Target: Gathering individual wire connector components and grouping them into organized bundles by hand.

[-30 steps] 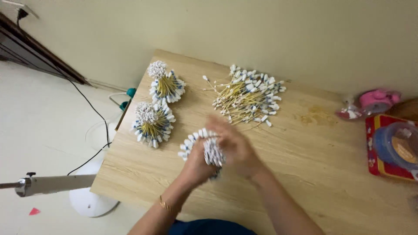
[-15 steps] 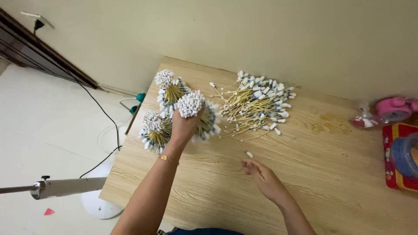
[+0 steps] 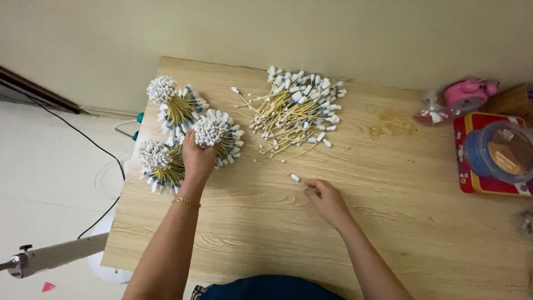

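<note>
My left hand (image 3: 197, 161) grips a tied bundle of white-tipped yellow sticks (image 3: 217, 135) and holds it low over the wooden table (image 3: 266, 233), between two other bundles (image 3: 176, 105) (image 3: 158, 162) at the table's left edge. My right hand (image 3: 325, 197) rests on the table with its fingers loosely curled, fingertips next to one loose stick piece (image 3: 294, 177). Beyond it, a loose pile of the same sticks (image 3: 294, 111) is spread over the far middle of the table.
At the far right stand a pink object (image 3: 466, 94), a small wrapped item (image 3: 430, 114), and a clear round container (image 3: 502, 155) on a red tin (image 3: 469, 166). A black cable (image 3: 94, 150) runs across the floor at left, beside a white metal pole (image 3: 50, 258).
My left hand has carried the bundle from the middle of the table out to the left, beside the two other bundles. My right hand let go of it and moved to the loose piece.
</note>
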